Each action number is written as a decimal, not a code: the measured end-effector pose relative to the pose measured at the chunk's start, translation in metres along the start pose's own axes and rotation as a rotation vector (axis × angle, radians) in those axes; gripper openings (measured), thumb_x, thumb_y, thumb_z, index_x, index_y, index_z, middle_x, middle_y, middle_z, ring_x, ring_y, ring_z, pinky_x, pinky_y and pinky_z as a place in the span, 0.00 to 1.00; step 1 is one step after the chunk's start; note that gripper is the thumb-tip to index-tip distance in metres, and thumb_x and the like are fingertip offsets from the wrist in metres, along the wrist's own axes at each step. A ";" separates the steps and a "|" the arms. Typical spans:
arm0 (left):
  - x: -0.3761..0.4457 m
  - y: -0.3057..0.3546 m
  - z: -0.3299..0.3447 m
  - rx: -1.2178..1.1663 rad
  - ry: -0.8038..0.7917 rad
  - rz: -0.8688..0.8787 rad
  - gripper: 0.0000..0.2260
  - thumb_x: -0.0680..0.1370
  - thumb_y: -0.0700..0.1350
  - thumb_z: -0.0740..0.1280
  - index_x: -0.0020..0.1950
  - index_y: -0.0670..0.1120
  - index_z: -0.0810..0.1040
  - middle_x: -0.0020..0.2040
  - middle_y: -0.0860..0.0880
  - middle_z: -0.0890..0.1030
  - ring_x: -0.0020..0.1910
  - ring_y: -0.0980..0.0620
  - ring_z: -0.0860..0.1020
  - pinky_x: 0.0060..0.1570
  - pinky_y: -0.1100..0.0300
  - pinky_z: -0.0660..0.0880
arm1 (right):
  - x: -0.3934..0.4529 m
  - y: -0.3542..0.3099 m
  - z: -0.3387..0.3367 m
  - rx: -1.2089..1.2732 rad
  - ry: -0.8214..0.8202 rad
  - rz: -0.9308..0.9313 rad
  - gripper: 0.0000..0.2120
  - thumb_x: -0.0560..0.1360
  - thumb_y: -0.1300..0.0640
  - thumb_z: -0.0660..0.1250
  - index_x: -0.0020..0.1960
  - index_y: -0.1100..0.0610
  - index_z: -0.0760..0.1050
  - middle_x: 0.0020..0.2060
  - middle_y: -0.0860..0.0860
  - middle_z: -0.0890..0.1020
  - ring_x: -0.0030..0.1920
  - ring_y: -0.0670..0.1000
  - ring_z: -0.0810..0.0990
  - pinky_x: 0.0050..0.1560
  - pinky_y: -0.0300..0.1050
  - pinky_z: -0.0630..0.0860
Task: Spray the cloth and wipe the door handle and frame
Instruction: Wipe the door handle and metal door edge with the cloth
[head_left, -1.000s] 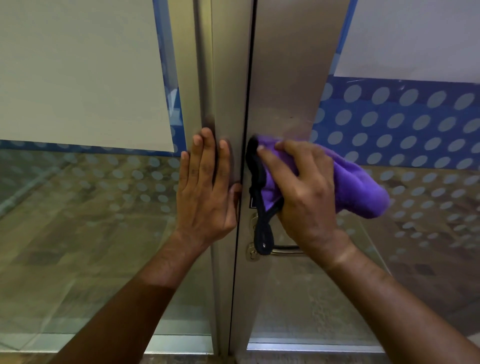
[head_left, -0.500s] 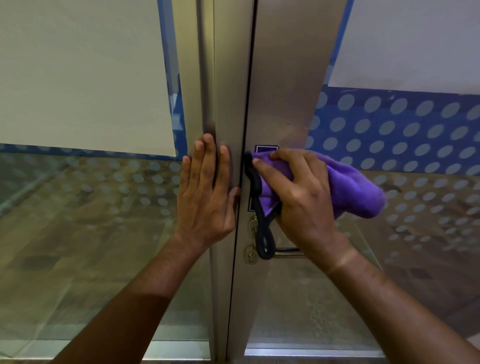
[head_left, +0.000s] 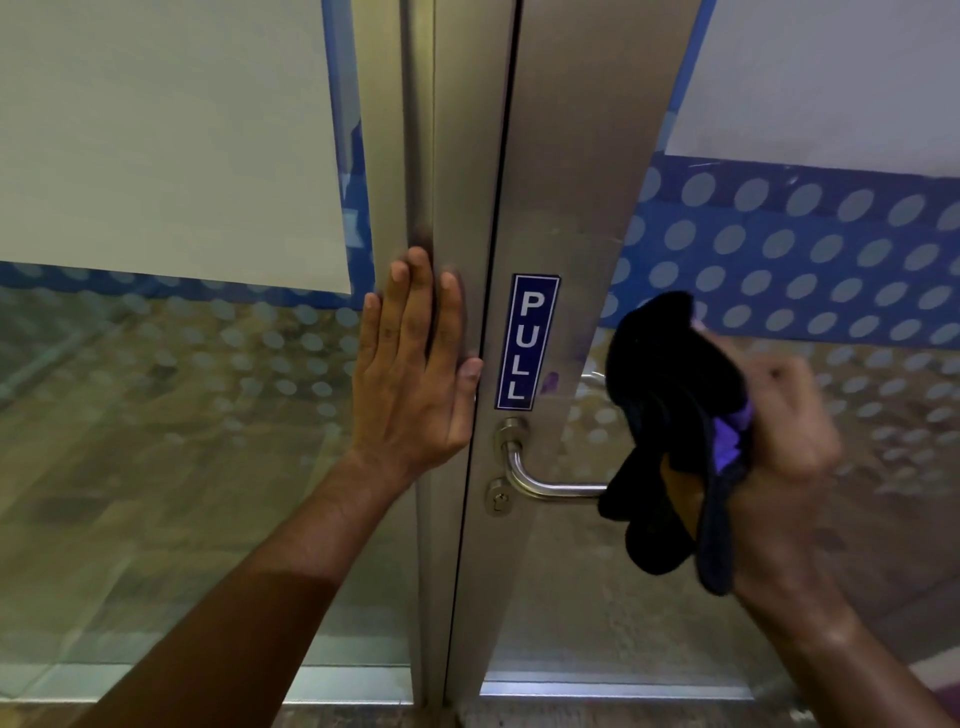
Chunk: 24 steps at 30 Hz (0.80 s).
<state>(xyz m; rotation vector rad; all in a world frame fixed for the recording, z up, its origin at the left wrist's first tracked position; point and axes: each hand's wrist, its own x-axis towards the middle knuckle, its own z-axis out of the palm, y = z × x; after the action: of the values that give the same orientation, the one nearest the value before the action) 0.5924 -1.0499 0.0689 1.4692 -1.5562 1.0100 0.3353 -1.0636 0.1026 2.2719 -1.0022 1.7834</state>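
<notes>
A brushed-metal door frame (head_left: 566, 156) runs up the middle, with a blue "PULL" sticker (head_left: 527, 343) above a steel lever handle (head_left: 545, 486). My left hand (head_left: 415, 374) lies flat, fingers up, against the fixed frame post just left of the door gap. My right hand (head_left: 779, 447), blurred, holds a bunched purple cloth with dark edging (head_left: 670, 426) to the right of the frame. The cloth is off the metal and covers the handle's right end.
A keyhole (head_left: 497, 500) sits below the handle's base. Glass panels with white film and a blue dotted band (head_left: 831, 249) flank the frame on both sides. A wood-look floor shows through the left glass (head_left: 156, 467).
My right hand has swung the cloth off the frame to the right, which uncovers the PULL sticker and most of the handle. My left hand stays pressed on the post.
</notes>
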 end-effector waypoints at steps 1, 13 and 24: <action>0.000 0.000 0.000 0.001 0.002 -0.002 0.34 0.80 0.49 0.56 0.80 0.42 0.39 0.79 0.48 0.31 0.80 0.48 0.35 0.78 0.49 0.37 | 0.000 -0.004 0.003 -0.018 -0.017 -0.022 0.24 0.70 0.68 0.72 0.65 0.59 0.75 0.42 0.53 0.70 0.40 0.46 0.68 0.43 0.27 0.66; 0.000 0.000 -0.001 0.010 -0.006 0.003 0.35 0.81 0.51 0.55 0.79 0.43 0.37 0.79 0.48 0.30 0.79 0.48 0.34 0.78 0.49 0.37 | -0.005 -0.017 0.062 -0.204 -0.349 -0.232 0.22 0.72 0.57 0.74 0.65 0.59 0.78 0.44 0.60 0.76 0.43 0.59 0.73 0.39 0.49 0.71; 0.000 -0.001 0.001 0.014 0.007 -0.005 0.33 0.81 0.50 0.56 0.79 0.41 0.41 0.79 0.48 0.31 0.80 0.48 0.35 0.78 0.49 0.37 | 0.000 -0.023 0.067 -0.162 -0.216 -0.142 0.19 0.74 0.64 0.71 0.65 0.60 0.78 0.43 0.61 0.75 0.43 0.59 0.74 0.38 0.49 0.72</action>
<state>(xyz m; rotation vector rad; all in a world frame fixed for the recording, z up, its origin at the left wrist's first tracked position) 0.5930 -1.0506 0.0689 1.4772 -1.5429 1.0241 0.4040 -1.0756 0.0887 2.4022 -0.9500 1.3734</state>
